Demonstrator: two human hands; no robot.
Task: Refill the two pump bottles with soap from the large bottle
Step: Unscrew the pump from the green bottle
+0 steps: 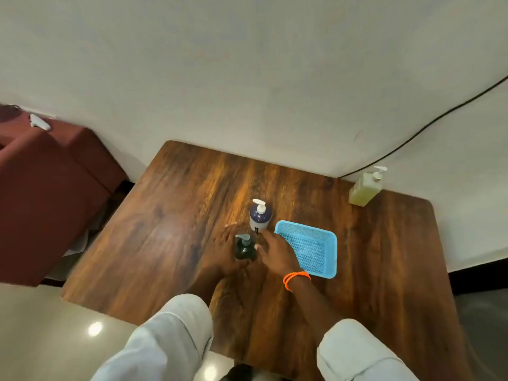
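A small dark green pump bottle (244,248) stands near the middle of the wooden table (165,229). My left hand (224,250) wraps its left side and my right hand (275,253) touches its right side with the fingers spread. Just behind it stands a dark blue pump bottle (260,217) with a white pump and white lower half. A large clear bottle of yellowish soap (365,189) with a white pump stands at the table's far right corner, against the wall.
A light blue mesh tray (310,247) lies right of my right hand. A dark red sofa (46,193) stands left of the table. A black cable (428,125) runs along the wall behind the soap bottle.
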